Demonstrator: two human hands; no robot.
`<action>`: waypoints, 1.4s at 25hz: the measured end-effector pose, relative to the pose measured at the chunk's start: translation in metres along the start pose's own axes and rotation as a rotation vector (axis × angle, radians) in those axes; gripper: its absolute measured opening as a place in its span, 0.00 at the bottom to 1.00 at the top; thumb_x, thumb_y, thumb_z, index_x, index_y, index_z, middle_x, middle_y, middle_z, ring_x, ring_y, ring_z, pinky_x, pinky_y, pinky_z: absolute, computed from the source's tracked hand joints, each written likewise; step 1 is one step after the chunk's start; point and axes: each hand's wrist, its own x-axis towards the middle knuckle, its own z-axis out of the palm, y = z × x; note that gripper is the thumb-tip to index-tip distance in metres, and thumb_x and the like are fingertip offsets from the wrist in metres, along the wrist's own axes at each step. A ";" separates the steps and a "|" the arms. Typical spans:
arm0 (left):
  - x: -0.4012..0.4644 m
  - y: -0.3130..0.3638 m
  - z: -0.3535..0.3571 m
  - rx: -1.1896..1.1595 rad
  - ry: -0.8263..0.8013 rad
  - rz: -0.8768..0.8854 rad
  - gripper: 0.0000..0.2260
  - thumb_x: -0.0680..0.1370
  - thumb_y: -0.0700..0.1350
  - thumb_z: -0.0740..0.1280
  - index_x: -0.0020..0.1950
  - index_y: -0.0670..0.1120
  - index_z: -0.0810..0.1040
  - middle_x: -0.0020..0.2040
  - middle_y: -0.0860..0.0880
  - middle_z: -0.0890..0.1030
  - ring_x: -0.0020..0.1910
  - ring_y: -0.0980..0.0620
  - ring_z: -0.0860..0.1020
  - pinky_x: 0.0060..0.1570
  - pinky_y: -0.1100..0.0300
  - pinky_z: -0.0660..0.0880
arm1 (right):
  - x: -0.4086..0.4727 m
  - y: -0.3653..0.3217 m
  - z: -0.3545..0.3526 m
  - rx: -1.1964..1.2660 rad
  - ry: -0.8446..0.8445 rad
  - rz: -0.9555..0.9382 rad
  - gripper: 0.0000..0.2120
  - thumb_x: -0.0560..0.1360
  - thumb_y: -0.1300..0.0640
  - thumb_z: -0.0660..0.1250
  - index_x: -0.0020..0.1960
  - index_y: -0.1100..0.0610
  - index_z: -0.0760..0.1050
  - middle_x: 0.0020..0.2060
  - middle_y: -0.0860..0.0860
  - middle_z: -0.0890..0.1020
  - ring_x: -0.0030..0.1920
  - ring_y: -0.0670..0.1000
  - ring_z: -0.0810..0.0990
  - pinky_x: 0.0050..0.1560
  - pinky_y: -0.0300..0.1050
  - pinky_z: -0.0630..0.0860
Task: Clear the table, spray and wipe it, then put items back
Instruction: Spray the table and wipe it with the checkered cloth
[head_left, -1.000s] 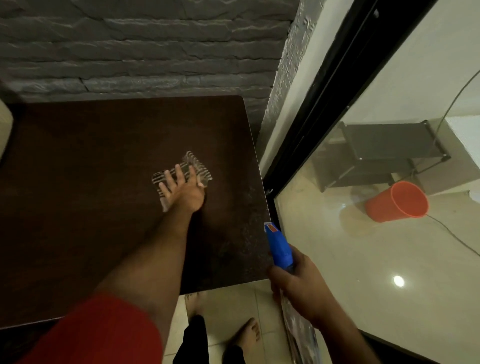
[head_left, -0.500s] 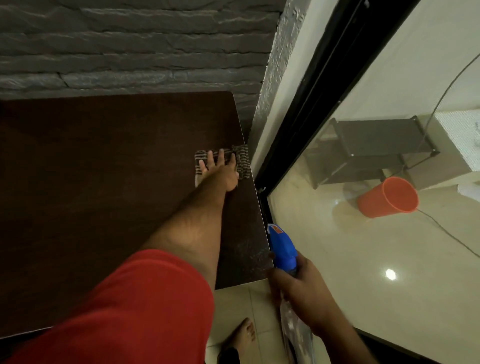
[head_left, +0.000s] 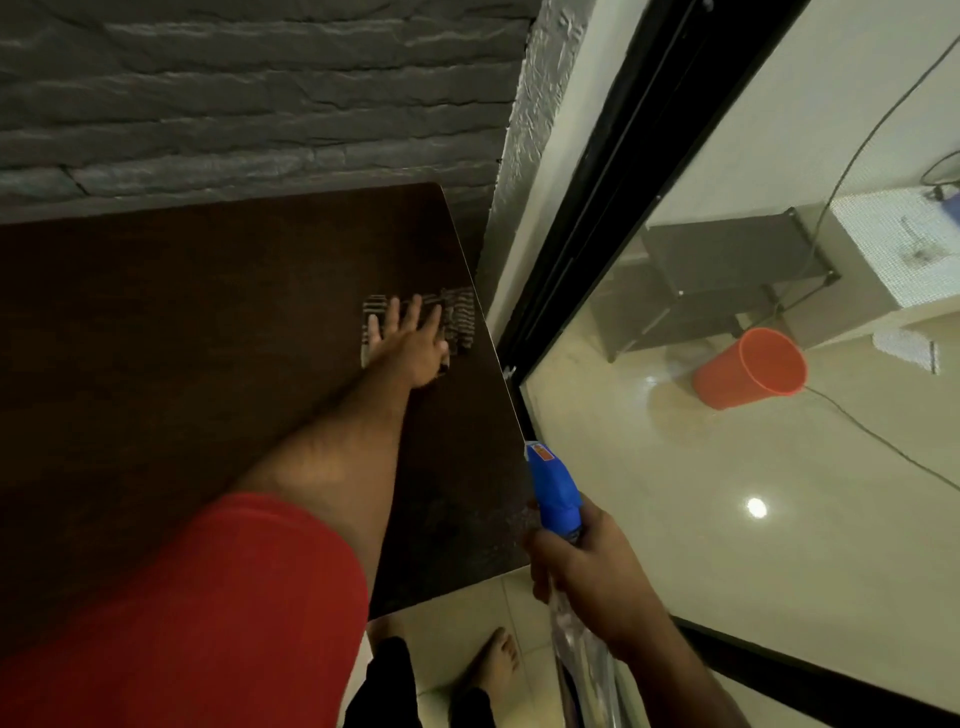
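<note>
Dark table (head_left: 208, 322) against brick wall (head_left: 260, 93); left hand (head_left: 410, 345) spread on cloth (head_left: 460, 317), right hand (head_left: 582, 571) gripping spray bottle (head_left: 556, 493).

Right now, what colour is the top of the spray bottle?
Blue, with a small orange patch at the nozzle. The spray bottle shows in the head view.

A home, by the look of it: a dark wooden surface (head_left: 182, 322) pushed against a grey brick wall (head_left: 249, 88), glossy floor tiles (head_left: 675, 493), a glass door (head_left: 727, 364) in a black frame, an orange bucket (head_left: 748, 370) tipped over beyond, and bare feet (head_left: 493, 662) below.
</note>
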 end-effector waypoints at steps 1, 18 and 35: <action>0.002 0.000 0.000 -0.008 0.004 -0.032 0.26 0.83 0.56 0.48 0.79 0.56 0.41 0.79 0.50 0.37 0.77 0.44 0.35 0.74 0.39 0.37 | 0.000 -0.001 0.003 0.007 0.014 0.007 0.09 0.73 0.62 0.68 0.51 0.54 0.73 0.31 0.54 0.78 0.29 0.49 0.77 0.32 0.39 0.75; -0.163 0.008 0.085 0.023 0.060 0.255 0.26 0.82 0.56 0.53 0.79 0.56 0.49 0.80 0.48 0.44 0.78 0.42 0.39 0.73 0.36 0.38 | -0.018 -0.011 0.046 0.075 0.005 0.051 0.07 0.75 0.64 0.66 0.52 0.57 0.72 0.30 0.56 0.77 0.27 0.49 0.76 0.30 0.39 0.77; -0.187 -0.024 0.102 -0.155 0.128 -0.234 0.25 0.83 0.56 0.48 0.79 0.58 0.44 0.80 0.52 0.39 0.77 0.46 0.35 0.72 0.35 0.38 | -0.071 0.033 -0.021 -0.125 -0.131 -0.027 0.09 0.74 0.61 0.68 0.53 0.56 0.72 0.34 0.53 0.77 0.29 0.45 0.76 0.31 0.37 0.76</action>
